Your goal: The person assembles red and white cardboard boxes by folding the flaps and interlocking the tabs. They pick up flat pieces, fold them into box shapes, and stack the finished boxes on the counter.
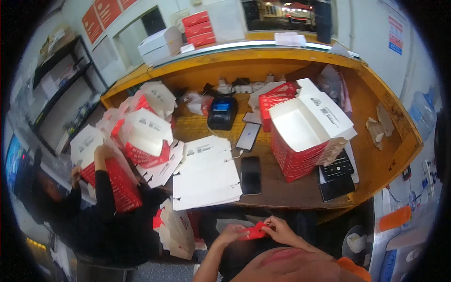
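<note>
Low in front of me, a small red folded piece (253, 231) spans the gap between my two hands; its exact kind is too small to tell. My left hand (232, 233) pinches its left end. Its right end is gripped by the fingers of my right hand (279, 231). Left of my hands, below the table edge, several folded red-and-white cartons (174, 230) stand tilted. Just beyond my hands lies a stack of flat white carton blanks (206, 181) on the table.
At the left, a co-worker's hands (99, 157) touch a stack of red-and-white cartons (115, 183). A tall nested carton stack (300, 150) stands right on the table (260, 204). Between them are a black printer (222, 113), a lit phone (248, 136) and a dark phone (251, 175).
</note>
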`<state>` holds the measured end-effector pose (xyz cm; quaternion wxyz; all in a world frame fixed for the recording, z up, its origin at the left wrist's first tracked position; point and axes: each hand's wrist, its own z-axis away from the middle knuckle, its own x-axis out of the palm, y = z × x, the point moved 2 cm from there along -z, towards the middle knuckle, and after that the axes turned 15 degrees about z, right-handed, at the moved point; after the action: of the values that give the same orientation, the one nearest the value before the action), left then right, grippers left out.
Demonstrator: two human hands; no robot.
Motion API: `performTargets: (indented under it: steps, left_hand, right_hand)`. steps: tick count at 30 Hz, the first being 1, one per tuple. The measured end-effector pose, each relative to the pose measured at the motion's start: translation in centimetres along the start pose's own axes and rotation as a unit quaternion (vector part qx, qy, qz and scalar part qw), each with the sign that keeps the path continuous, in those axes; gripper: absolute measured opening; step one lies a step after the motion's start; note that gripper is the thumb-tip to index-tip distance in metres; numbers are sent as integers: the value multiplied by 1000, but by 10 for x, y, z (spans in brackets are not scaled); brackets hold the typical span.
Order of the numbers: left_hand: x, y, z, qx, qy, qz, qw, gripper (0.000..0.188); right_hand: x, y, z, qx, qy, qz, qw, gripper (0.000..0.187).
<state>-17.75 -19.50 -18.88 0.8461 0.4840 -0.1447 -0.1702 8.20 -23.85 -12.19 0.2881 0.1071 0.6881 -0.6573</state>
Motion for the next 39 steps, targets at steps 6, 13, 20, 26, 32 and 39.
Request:
performTargets:
  steps: [6,13,20,26,32,39]
  left_hand:
    - [28,-75,-46,-120,115,250,954,46]
    - [26,-164,-99,55,142,-10,988,34]
    - [52,-84,-61,277,193,-218,916,32]
    - [101,-7,-41,359,205,-239,879,60]
    - [82,-36,-40,251,180,-236,922,77]
    - [69,-66,-48,263,-10,-270,926,72]
  right_hand:
    - [15,60,-16,-2,102,-14,995,19]
    - [79,136,-43,-24,-59,237,969,23]
    - [105,148,-47,37,-185,96,977,21]
    - [98,224,-69,266,104,-137,949,26]
    - [81,159,-66,190,-134,-85,969,43]
    - [76,170,-70,233,-76,-97,965,35]
